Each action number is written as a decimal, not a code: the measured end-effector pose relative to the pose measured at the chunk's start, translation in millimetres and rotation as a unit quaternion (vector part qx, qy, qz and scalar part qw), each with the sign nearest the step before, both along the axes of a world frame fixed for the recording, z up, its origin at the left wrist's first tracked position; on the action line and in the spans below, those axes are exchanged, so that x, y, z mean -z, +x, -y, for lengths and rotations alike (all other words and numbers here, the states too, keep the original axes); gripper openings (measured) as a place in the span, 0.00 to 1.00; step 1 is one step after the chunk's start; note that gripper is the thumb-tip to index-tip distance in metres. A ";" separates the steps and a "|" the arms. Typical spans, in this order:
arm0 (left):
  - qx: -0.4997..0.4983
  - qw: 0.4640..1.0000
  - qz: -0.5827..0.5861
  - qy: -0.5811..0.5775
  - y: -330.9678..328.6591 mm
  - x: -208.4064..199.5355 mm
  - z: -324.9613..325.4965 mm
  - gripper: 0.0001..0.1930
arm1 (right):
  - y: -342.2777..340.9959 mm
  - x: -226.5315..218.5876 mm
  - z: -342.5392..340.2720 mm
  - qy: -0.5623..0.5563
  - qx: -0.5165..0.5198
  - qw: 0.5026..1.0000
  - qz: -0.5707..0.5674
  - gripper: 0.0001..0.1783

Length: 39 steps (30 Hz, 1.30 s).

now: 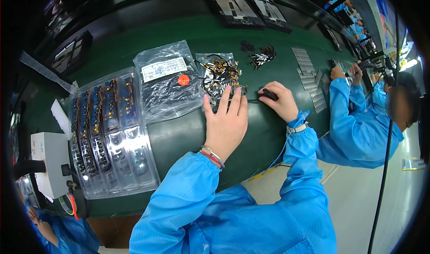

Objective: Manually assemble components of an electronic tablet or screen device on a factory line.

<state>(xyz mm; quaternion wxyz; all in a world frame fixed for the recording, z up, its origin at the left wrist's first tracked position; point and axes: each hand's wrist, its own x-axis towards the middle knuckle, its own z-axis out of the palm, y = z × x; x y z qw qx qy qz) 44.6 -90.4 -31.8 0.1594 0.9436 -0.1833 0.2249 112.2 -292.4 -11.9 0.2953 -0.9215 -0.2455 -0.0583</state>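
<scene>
My left hand (226,127) lies over the table with its fingers stretched and spread, the fingertips at the near edge of a pile of small flex-cable parts (221,73) in black, silver and orange. The pile sits on a clear plastic bag (227,55). Just to the right, my right hand (283,102) is closed, its thumb and fingers pinching a short, dark, stick-like tool (268,94); its exact kind is hard to make out. A clear bag with dark contents (168,102), bearing a white label and a red round sticker, lies left of the pile.
A clear blister tray (150,169) of small circuit parts fills the left, beside a white box (50,157). Beyond my right hand lie more small cable parts (262,58) and sheets of small metallic pieces (307,70). A co-worker in blue (358,124) sits at the right; dark trays (237,10) stand at the back.
</scene>
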 end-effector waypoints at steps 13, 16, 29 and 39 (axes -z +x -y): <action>-0.017 0.998 -0.037 -0.053 13.9 8.3 15.5 0.22 | 11.2 -3.0 -21.8 0.070 0.012 0.997 0.017 0.08; -0.026 0.997 -0.039 -0.059 14.2 9.5 14.9 0.23 | 23.6 3.4 -29.3 0.049 -0.025 0.998 0.000 0.08; -0.033 0.997 -0.050 -0.056 13.5 9.9 15.9 0.22 | 24.7 4.1 -28.5 0.012 -0.027 1.000 -0.005 0.09; -0.033 0.996 -0.049 -0.063 11.9 10.6 14.6 0.21 | 9.5 -1.9 -24.4 -0.022 -0.059 0.998 0.018 0.15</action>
